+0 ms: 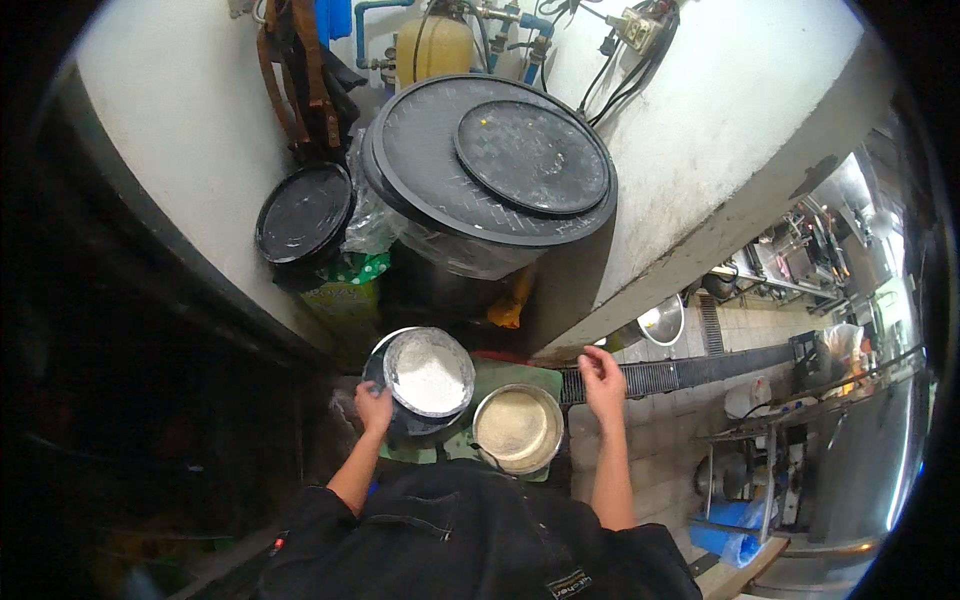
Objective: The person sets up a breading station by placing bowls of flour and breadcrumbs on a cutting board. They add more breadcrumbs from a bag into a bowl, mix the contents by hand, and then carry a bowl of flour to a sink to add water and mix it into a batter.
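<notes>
A grey-rimmed round container of white powder (430,372) sits on or in a dark bucket (405,419); I cannot tell how they join. At its left side, my left hand (374,408) has its fingers closed on the dark bucket's edge. To the right stands a round metal pan (519,428) with pale powder over its bottom and wall. My right hand (603,385) is raised beyond the pan's right side, fingers loosely bent and apart, holding nothing.
A large black-lidded barrel (420,140) stands ahead, a smaller round lid (535,155) lying on it. Left of it is a black-lidded bucket (304,212). A wall corner (700,215) juts in at right. Beyond run a floor drain grate (650,378) and a blue crate (722,530).
</notes>
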### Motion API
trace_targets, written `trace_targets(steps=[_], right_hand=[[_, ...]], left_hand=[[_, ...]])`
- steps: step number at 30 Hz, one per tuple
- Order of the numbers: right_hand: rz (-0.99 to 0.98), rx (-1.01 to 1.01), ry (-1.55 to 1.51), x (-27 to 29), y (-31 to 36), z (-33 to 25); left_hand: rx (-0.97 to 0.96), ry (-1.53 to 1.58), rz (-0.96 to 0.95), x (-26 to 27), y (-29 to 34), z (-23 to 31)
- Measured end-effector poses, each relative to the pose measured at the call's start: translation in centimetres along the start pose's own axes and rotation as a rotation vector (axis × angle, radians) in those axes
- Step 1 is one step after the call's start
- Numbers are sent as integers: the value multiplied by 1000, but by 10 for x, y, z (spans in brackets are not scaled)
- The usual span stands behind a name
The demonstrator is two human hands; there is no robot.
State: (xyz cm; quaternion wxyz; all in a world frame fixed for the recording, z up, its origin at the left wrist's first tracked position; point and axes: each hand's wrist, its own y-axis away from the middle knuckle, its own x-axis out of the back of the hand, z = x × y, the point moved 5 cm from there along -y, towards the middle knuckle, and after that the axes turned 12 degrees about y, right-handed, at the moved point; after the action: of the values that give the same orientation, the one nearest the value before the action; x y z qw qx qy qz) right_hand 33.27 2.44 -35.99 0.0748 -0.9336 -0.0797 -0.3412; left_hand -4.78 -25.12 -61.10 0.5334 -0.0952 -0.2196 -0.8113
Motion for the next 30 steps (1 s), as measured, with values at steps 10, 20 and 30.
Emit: trace_targets(steps=[10,20,30], right_hand=[[-547,-1177,-108,-114,173,278],[-438,-1342,-861,-214,260,347],[-415,-1038,-791,-104,242,291]], left_hand=[[182,340,-365,-24,36,-18],[382,15,-539,105,116,-127],[434,-14,-476,136,125,-140]])
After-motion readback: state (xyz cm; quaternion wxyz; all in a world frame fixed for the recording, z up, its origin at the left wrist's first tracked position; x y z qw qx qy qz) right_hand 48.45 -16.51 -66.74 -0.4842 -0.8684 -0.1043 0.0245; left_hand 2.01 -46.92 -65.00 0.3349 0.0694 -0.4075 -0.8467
